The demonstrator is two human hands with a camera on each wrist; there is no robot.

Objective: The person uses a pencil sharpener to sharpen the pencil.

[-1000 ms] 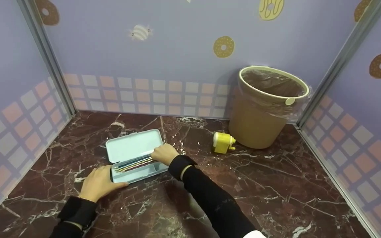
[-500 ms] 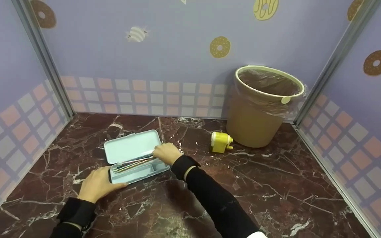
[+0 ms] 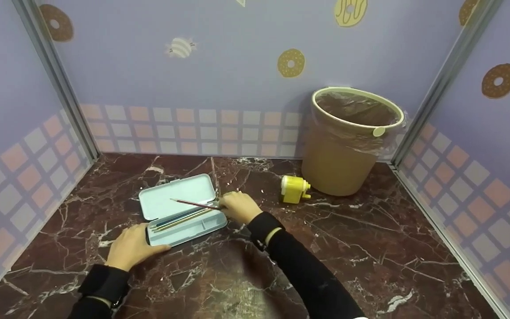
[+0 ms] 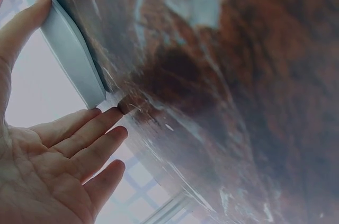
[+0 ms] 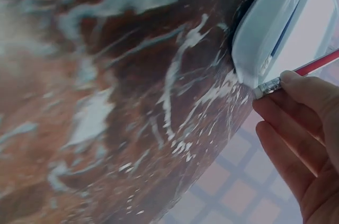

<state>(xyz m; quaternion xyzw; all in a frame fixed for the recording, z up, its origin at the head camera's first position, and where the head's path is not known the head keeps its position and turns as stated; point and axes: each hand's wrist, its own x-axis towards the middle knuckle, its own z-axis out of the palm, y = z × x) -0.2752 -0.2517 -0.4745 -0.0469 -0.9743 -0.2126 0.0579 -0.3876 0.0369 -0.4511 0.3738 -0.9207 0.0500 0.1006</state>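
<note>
1. The right hand (image 3: 241,206) pinches a red pencil (image 3: 195,204) between thumb and fingers near its metal-banded end; in the head view the knuckles hide that end, while in the right wrist view the pointed end is cut off.
2. The left hand (image 3: 131,247) lies at the left end of an open pencil case (image 3: 179,235), fingers straight and spread, thumb against its front wall. Part of one finger passes behind the case corner, and which fingertips touch cannot be told.
3. The red pencil slants over the case, its tip before the pale blue lid (image 3: 179,190).
4. More pencils (image 3: 182,220) lie together in the tray's rear compartment, too close to count.
5. On the tabletop (image 3: 348,252), small pale bits (image 5: 125,168) are scattered, too small to identify.
6. To the right stands a yellow sharpener (image 3: 292,189), beside a bag-lined bin (image 3: 339,166) whose bottom is hidden.
</note>
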